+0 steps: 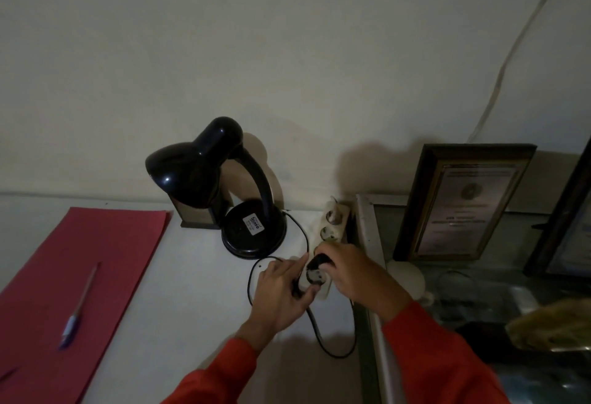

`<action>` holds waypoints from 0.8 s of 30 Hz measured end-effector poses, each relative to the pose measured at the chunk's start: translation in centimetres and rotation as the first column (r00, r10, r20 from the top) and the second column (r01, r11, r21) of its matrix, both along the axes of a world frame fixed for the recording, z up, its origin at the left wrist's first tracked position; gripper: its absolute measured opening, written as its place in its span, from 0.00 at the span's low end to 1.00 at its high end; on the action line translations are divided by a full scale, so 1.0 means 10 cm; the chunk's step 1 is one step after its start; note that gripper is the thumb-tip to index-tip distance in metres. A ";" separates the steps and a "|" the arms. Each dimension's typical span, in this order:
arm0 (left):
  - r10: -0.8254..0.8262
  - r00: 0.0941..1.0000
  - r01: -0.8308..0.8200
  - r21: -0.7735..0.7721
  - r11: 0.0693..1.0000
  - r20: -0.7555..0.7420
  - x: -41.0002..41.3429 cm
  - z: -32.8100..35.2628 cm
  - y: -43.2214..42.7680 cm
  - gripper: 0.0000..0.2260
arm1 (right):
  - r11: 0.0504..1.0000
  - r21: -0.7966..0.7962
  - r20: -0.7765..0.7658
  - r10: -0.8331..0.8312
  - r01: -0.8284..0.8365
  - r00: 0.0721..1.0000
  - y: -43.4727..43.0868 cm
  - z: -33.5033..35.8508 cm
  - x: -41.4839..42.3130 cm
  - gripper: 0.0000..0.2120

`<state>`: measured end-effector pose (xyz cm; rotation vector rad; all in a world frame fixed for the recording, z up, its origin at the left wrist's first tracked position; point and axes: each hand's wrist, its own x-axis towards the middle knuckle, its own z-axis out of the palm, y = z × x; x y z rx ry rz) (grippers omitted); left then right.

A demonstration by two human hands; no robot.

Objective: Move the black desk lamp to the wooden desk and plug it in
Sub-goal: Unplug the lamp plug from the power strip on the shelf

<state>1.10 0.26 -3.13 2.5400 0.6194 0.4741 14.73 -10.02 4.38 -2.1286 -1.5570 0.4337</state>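
Observation:
The black desk lamp [224,186] stands on the pale desk top [179,275] against the wall, unlit, its shade pointing left. Its black cord [323,339] runs from the base and loops across the desk. A white power strip [332,224] lies along the desk's right edge. My right hand [355,272] pinches the black plug [318,261] just above the strip's nearest socket. My left hand [281,288] presses on the near end of the strip, fingers over the cord. Whether the plug's pins are in the socket is hidden.
A red paper sheet [80,275] with a blue pen [78,307] on it lies at the left. A small brown box [195,218] sits behind the lamp. Framed certificates [463,202] lean on the wall over a glass-topped surface [479,295] at the right.

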 end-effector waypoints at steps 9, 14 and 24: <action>0.363 0.871 -0.293 -0.242 0.925 0.333 0.01 0.10 0.16 0.11 | 0.979 0.180 -0.172 -0.066 0.097 0.983 0.01 -0.06 0.06 0.06; 0.546 0.813 -0.489 -0.273 0.829 0.202 0.31 0.24 0.52 0.29 | 0.984 0.162 -0.165 -0.048 0.075 0.985 0.01 -0.11 0.06 0.07; 0.482 0.850 -0.463 0.137 0.876 -0.210 0.47 -0.04 0.70 0.39 | 0.985 0.154 -0.150 -0.053 0.076 0.987 0.00 -0.17 0.08 0.07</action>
